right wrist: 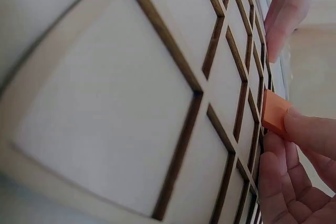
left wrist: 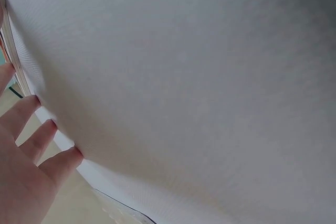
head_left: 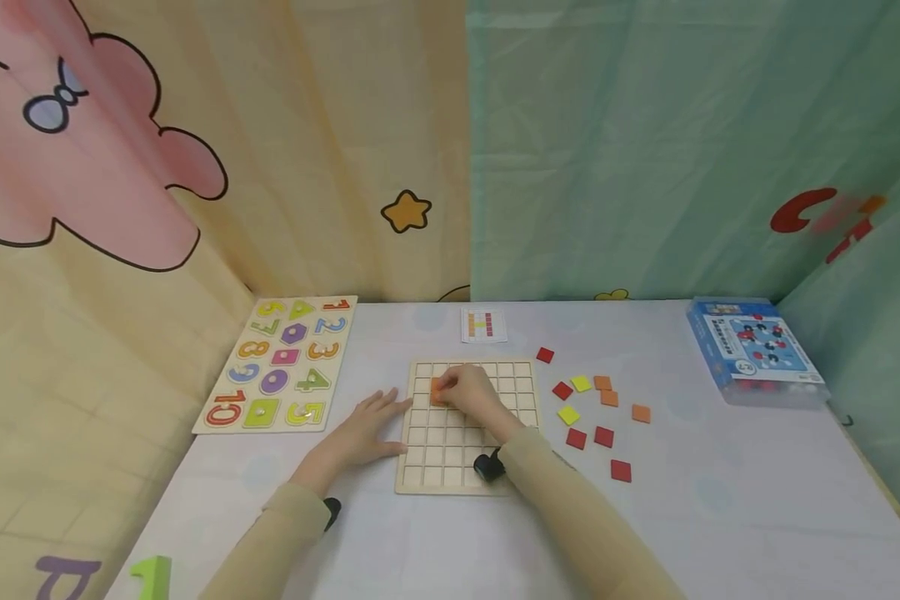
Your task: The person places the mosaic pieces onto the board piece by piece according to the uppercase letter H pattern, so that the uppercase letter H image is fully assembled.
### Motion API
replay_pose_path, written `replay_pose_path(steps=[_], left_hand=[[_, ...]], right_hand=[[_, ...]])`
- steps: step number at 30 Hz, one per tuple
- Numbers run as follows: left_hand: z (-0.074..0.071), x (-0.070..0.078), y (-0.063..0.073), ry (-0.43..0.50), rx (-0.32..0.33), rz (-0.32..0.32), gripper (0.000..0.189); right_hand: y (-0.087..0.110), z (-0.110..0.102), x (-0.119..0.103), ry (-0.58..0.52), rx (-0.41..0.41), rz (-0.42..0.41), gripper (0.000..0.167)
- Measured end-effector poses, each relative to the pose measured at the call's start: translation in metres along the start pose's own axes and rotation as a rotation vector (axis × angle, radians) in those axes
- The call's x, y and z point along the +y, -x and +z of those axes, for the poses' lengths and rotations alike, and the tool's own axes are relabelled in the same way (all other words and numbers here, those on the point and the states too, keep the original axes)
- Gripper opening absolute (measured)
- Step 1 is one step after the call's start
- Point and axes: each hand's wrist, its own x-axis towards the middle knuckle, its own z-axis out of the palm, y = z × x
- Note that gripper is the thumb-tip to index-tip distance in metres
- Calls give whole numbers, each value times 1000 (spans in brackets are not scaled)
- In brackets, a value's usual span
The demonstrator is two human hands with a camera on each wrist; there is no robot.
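A wooden grid board (head_left: 414, 477) lies flat in the middle of the table. Over its upper left cells my right hand (head_left: 477, 396) pinches an orange square tile (right wrist: 276, 113) between thumb and fingers. That tile touches or nearly touches the grid in the right wrist view; which cell it is over is partly covered by the fingers. My left hand (head_left: 365, 432) rests on the table at the board's left edge, fingers spread, thumb and a fingertip against the rim. Right of the board are scattered loose red tiles (head_left: 603, 437), yellow tiles (head_left: 568, 415) and orange tiles (head_left: 641, 413).
Behind the board lies a small card (head_left: 483, 326) printed with a coloured grid pattern. A number-and-shape puzzle board (head_left: 273, 382) is at the back left, a blue box (head_left: 757, 350) at the back right. A green number piece (head_left: 153, 577) stands at the front left.
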Motion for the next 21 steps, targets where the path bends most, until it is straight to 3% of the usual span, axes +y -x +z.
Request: replay_pose_path(steps=[8, 17, 21], left_hand=[[0, 0, 1, 8, 6, 11, 77], [1, -1, 0, 3, 11, 15, 77], [0, 0, -1, 0, 13, 17, 76]], right_hand=[[-1, 2, -3, 58, -2, -8, 7], [-1, 9, -3, 172, 27, -71, 9], [1, 5, -2, 160, 15, -71, 7]])
